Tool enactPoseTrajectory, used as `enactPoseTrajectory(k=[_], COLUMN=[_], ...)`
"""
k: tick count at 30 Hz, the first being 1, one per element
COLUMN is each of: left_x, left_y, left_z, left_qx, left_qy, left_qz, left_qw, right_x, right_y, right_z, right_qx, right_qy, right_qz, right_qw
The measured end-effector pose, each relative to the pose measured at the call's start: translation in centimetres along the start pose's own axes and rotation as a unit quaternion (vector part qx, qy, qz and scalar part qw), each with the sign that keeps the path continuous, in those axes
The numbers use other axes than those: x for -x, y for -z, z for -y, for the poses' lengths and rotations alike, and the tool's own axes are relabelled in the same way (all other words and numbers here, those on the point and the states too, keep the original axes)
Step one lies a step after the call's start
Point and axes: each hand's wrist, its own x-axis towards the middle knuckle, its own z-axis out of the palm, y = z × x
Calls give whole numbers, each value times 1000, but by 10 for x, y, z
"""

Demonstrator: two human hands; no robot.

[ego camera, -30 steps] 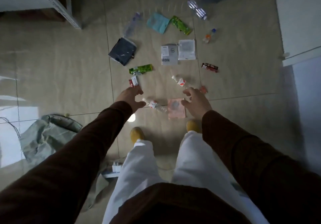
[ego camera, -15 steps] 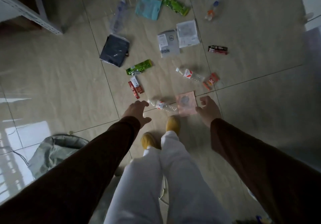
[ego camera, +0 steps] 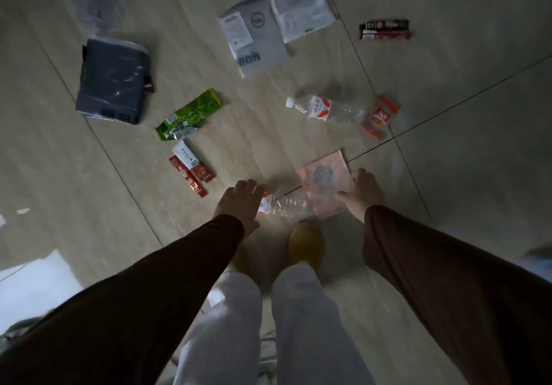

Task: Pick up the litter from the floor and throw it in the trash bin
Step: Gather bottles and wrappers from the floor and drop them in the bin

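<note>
Litter lies scattered on the tiled floor. A clear plastic bottle (ego camera: 286, 205) with a red-and-white label lies just ahead of my yellow shoe (ego camera: 306, 244). My left hand (ego camera: 239, 202) is spread over its neck end, fingers apart and not closed round it. A pink square packet (ego camera: 324, 180) overlaps the bottle's other end. My right hand (ego camera: 363, 193) pinches that packet's right edge between thumb and fingers. The trash bin is out of view.
Farther out lie red-and-white sachets (ego camera: 191, 169), a green wrapper (ego camera: 189, 114), a dark blue pouch (ego camera: 110, 81), a second clear bottle (ego camera: 325, 109), an orange packet (ego camera: 380, 117), two white mailers (ego camera: 254, 34) and a dark red bar wrapper (ego camera: 383, 29).
I have bent lower, so the litter looks larger. Both hands dropped to the floor. The left reached the bottle's neck and the right closed on the pink packet's edge.
</note>
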Motion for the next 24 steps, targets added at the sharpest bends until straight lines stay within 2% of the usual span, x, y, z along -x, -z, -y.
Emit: enactPoseTrajectory(k=[3,9,16,18,21,24], left_x=[-46,-91,-114,-118,-119,-113], left_y=[-39,-115,-135,-131,-123,-114], left_z=[2,3,6,6,9,17], left_qx=[-39,-57,-31,-7,52,138], left_qy=[-36,-55,-38,-20,12,50], left_qz=[13,35,58,65,73,63], left_qw=[999,996,997,998,996,987], right_x=[-46,-105,-124,-128,-138,-142], right_y=[-33,-89,-124,-126,-124,-117], right_z=[-17,-39,-32,-33,-38,-37], right_qx=[23,57,60,34,-67,-63], right_qy=[-23,-84,-129,-127,-130,-110], right_qz=[-17,-26,-85,-74,-19,9], right_qw=[999,994,986,989,989,992])
